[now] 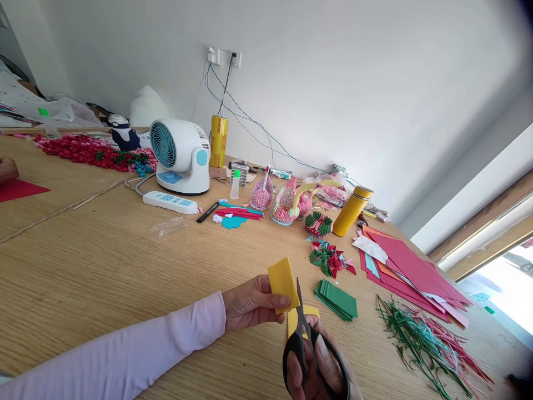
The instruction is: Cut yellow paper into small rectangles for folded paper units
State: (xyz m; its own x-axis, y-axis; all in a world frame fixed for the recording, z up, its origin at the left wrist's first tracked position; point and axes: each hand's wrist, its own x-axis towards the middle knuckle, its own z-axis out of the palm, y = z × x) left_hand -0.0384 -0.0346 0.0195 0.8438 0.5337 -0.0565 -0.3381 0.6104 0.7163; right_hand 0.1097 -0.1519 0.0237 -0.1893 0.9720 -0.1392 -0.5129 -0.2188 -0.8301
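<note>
Between the thumb and fingers of my left hand (254, 303) is a piece of yellow paper (281, 278), held up above the wooden table. My right hand (322, 361) is closed around the black handles of a pair of scissors (300, 319). The blades point up and lie against the right edge of the yellow paper, slightly apart. More yellow paper (311, 312) shows behind the scissors, partly hidden by them and my right hand. A fanned stack of green paper rectangles (336, 300) lies just to the right.
Folded paper pieces (331, 258), paper swans (285, 203) and a yellow bottle (353, 211) stand beyond my hands. Red paper sheets (416, 266) and thin paper strips (428, 344) lie at right. A white fan (181, 153) stands back left. Another person's hand (7, 169) is at far left.
</note>
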